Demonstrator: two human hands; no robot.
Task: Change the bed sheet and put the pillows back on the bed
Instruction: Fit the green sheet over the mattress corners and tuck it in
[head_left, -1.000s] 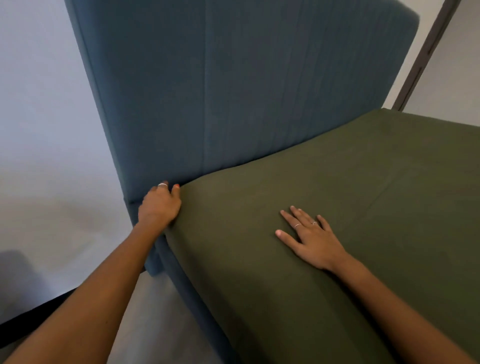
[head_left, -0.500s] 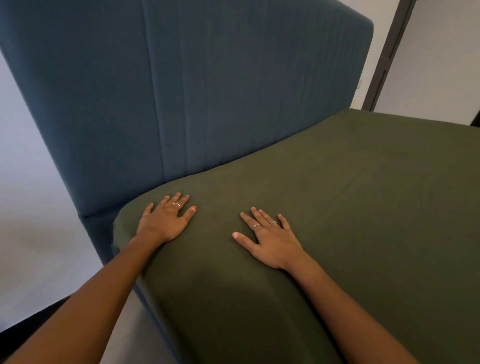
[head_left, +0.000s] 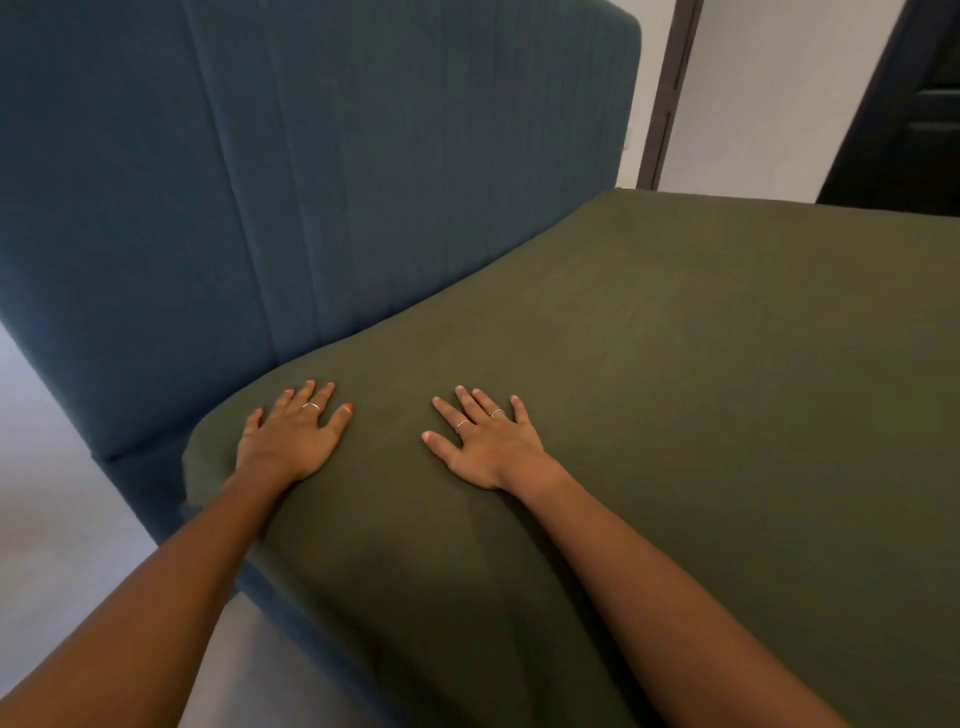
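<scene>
Both hands are down flat on the olive-green bed sheet (head_left: 649, 415), which is stretched smooth over the mattress and wraps down over its near edge. The left hand (head_left: 291, 436) sits right at the corner of the bed, palm down, fingers straight and slightly spread, holding nothing, simply pressing on the fabric; a thin ring shows on one finger and the thumbnail carries orange polish. The right hand (head_left: 485, 444) lies a little further along the sheet, well apart from the left, also palm down with fingers splayed and relaxed, gripping nothing, with two slim rings visible. Both forearms reach in from the bottom of the view, the left crossing the rounded corner of the mattress, the right lying over the draped side of the sheet. Just beyond the fingertips the sheet meets the tall blue padded headboard (head_left: 363, 182), upright with vertical stitched channels, and the sheet's corner tucks in close beside it. Below the left arm a strip of blue bed frame (head_left: 145, 483) shows beside pale floor (head_left: 57, 493). Past the headboard's right edge stands a grey door frame (head_left: 670, 93) against a light wall, and a dark door (head_left: 914, 119) sits at the far right. Pillows are out of view.
</scene>
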